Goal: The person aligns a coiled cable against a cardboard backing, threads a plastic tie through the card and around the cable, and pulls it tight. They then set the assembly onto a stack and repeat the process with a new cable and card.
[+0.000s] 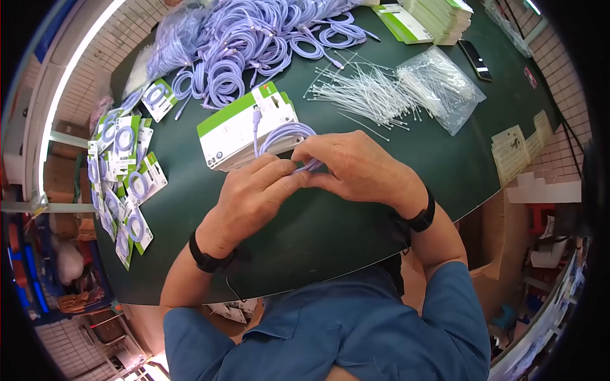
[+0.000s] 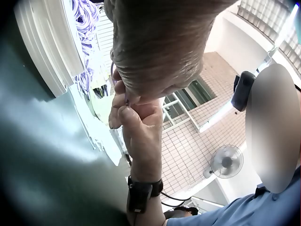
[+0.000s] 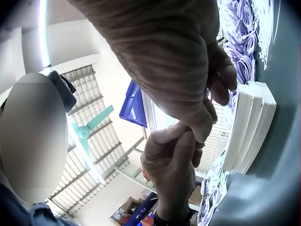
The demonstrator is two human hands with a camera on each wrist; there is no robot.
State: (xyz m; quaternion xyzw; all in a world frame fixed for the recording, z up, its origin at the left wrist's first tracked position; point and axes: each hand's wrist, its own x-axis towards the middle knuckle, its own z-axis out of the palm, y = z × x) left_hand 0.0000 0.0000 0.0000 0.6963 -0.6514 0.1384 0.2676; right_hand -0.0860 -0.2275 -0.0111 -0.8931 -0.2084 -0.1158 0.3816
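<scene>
Both hands were right in on the work: the left hand (image 1: 254,189) pinched the near side of the coiled lilac cable (image 1: 283,133) with bent fingers and thumb, while the right hand (image 1: 359,164) gripped the same loops from the other side, the two sets of fingertips almost meeting. The coil sat over the right-hand end of the middle card stack (image 1: 222,138), toward the middle of the green table (image 1: 330,238), its visible plug (image 1: 257,118) pointing to the far edge (whether the loops rested on the cards, I couldn't tell). The step in hand looked like securing the bundle, though the fingers hid whatever lay between them; the next move seemed to call for one hand keeping the loops tight and fine fingertip work from the other. On to the count: one coil in hand, two card stacks, the second (image 1: 438,20) at the far edge right of centre; carded cables (image 1: 123,138) along the left edge, at least eight, overlapping too much for an exact tally; one heap of loose cables (image 1: 222,71) at the far edge, too tangled to number; one spread of white ties (image 1: 368,95), likewise; one clear bag (image 1: 438,89) beside it; one phone (image 1: 475,60) near the far right corner.
</scene>
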